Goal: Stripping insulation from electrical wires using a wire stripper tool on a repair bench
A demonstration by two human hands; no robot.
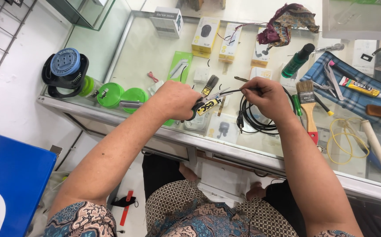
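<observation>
While left hand squeezes scissors over glass counter's near edge, blades close on black cable. Risk, as judged: blades bite too deep, sever cable; cause, hard squeeze or slack hold. Left fingers curled tight round handles. Right hand pinches cable end between thumb and fingertips; coil rests beneath, paintbrush just beside, toward right edge.

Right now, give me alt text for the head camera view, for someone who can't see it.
Over a glass counter, the left hand works pliers on a black cable that the right hand holds by its end. A paintbrush lies just right.
</observation>
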